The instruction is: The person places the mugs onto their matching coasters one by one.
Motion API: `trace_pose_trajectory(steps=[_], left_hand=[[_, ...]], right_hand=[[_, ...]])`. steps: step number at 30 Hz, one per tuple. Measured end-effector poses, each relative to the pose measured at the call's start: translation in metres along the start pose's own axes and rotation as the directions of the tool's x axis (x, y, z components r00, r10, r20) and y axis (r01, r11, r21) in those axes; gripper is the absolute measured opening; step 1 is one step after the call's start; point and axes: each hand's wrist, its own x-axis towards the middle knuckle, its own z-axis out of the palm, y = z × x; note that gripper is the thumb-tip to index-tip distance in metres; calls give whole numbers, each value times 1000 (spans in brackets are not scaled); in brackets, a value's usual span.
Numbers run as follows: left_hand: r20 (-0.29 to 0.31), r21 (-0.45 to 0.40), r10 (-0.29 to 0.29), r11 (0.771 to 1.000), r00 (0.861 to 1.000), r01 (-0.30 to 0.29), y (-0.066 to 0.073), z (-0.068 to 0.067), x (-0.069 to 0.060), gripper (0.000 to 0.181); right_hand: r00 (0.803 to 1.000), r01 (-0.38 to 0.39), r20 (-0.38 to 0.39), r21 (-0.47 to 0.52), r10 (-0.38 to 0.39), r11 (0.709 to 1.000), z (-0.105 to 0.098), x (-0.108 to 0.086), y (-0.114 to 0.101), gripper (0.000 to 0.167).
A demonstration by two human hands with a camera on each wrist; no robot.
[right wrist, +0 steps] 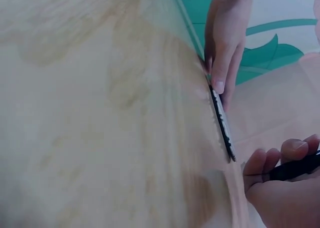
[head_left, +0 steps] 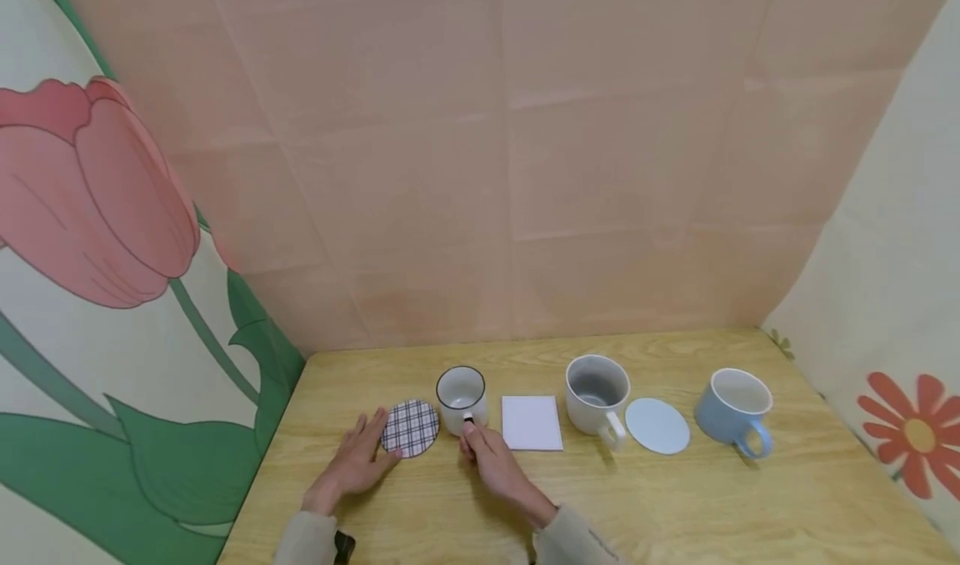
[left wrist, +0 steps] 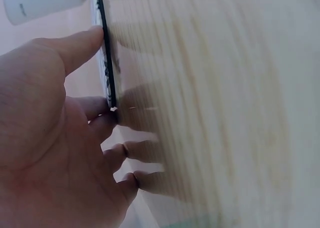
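Note:
A round plaid coaster lies at the left of the table. My left hand touches its left edge, thumb at the near rim and the other fingers spread; the left wrist view shows the thumb on the coaster and the fingertips at the table. Just right of the coaster stands a white mug with a dark rim. My right hand pinches that mug's black handle, which the right wrist view also shows as a dark handle between thumb and fingers.
Right of the dark-rimmed mug lie a white square coaster, a larger white mug, a pale blue round coaster and a blue mug. The wooden table meets a pink cloth at its back edge.

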Motion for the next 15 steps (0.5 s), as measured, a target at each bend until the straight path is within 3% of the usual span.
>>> trace_pose_trajectory(steps=[8, 15], left_hand=[[32, -4, 1, 1000, 1000, -1, -2, 1, 3, 82], [48, -77, 27, 997, 999, -23, -13, 6, 5, 84]], right_hand=[[999, 41, 11, -7, -41, 999, -2, -3, -3, 51], [999, 31, 15, -21, -30, 999, 0, 0, -6, 57]])
